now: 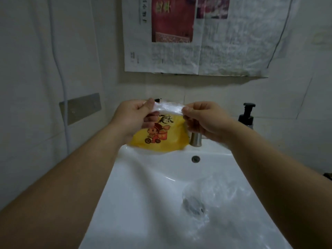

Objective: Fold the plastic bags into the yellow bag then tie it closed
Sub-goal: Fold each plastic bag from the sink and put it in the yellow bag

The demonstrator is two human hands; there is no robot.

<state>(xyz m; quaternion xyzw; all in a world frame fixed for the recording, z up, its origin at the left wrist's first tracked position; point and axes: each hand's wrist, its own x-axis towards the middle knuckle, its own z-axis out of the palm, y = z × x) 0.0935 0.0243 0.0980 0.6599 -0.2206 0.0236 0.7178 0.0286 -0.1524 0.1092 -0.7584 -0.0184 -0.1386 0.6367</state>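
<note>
Head camera: fingertips [149,103] of both hands pinch the ends of a folded clear plastic bag [167,107], stretched taut between the left hand [133,117] and the right hand [203,119]. The yellow bag [161,137] hangs just beneath them, above the back rim of the sink [143,177]. A second clear bag [215,194] lies crumpled in the basin by the drain. The film looks slippery: a slackened pinch could let the fold spring open, or drop the strip outside the yellow bag's mouth.

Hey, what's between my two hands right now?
A clear plastic bag stretches between the left hand and right hand, with the yellow bag just below, in the head view.
</note>
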